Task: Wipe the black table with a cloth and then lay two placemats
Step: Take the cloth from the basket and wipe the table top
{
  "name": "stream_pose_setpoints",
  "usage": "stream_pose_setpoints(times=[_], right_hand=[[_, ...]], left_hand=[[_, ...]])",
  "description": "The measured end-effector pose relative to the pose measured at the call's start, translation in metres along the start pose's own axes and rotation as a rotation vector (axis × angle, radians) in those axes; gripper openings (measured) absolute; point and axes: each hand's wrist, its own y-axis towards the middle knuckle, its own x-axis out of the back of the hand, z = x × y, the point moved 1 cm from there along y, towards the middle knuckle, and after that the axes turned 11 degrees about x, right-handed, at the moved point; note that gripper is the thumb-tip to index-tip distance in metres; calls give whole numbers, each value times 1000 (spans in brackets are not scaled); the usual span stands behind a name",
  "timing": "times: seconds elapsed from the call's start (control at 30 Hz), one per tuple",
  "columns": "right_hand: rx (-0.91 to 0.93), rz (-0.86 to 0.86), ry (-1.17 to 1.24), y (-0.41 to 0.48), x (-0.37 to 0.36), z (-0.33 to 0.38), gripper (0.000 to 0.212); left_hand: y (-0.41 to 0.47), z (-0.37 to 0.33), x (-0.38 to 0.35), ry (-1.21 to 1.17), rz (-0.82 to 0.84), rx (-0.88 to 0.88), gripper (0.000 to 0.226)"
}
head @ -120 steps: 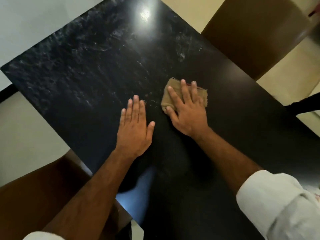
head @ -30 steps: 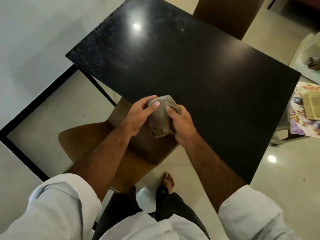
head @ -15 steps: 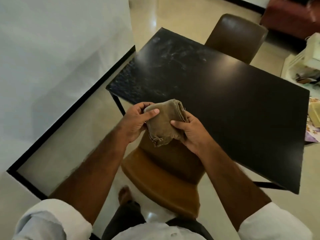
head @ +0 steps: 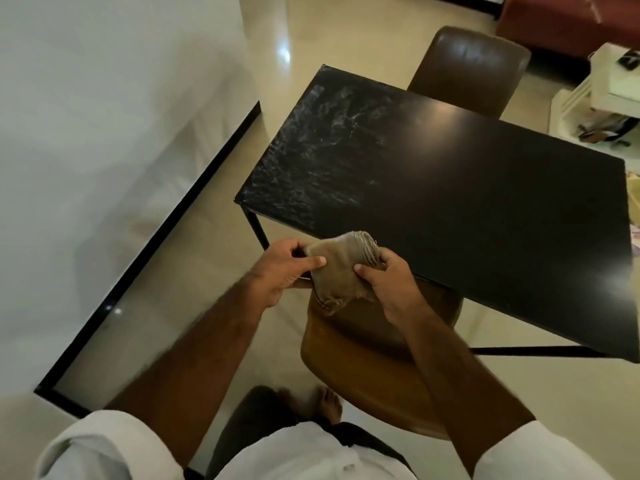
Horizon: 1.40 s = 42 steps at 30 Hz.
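A folded tan cloth [head: 341,271] is held in the air in front of me, just off the near edge of the black table [head: 467,188]. My left hand [head: 280,271] pinches its left side with the thumb on top. My right hand [head: 391,285] grips its right side, where the folded layers fan out. The table's left end shows pale wet streaks; the rest is dark and glossy. A sliver of patterned placemat [head: 634,237] shows at the right frame edge.
A tan chair [head: 363,368] stands below my hands, partly tucked under the table. A dark brown chair [head: 467,71] is on the far side. A white wall with black skirting runs along the left. A white shelf unit [head: 602,98] stands at the far right.
Four seconds ago my right hand wiped the tabletop with the cloth. Since then I have stepped back; both hands lifted the cloth off the table and are folding it.
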Motion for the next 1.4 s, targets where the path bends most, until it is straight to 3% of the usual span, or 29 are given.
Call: stream_pose_setpoints(times=[0.17,0.33,0.47,0.57,0.7,0.87,0.97,1.07,1.17,1.27,1.4], right_hand=[[43,-144,-275,57,-2,-11,33],[20,-195,-536,153,-28,-3,31],[27,-245,-635,213,-61,7,31],[49,-268,-722,237,-83,9,35],[-21,-309,-1175,240,-113,-19,54],[129,-330,-1270,237,-163,-51,66],[89,-343,-1222,247,-190,-56,76],[124,-356,-1196,254,-215,-55,72],[256,-207,-1193,245,-245,-57,71],[311,-134,-1203,227,-246,-66,72],[120,-233,-1190,219,-189,-69,71]], left_hand=[[46,4,-8,1,-88,47,19],[128,-27,4,201,-159,3,14],[189,-63,34,507,-191,-107,23],[219,-78,65,809,-119,-211,30],[245,-84,108,1214,-39,-323,42],[258,-84,150,1130,-218,-445,38],[260,-87,163,1062,-352,-499,39],[268,-92,176,989,-450,-463,42],[278,-97,182,1000,-550,-369,45],[287,-109,184,1031,-550,-318,47],[293,-124,178,1023,-411,-352,55]])
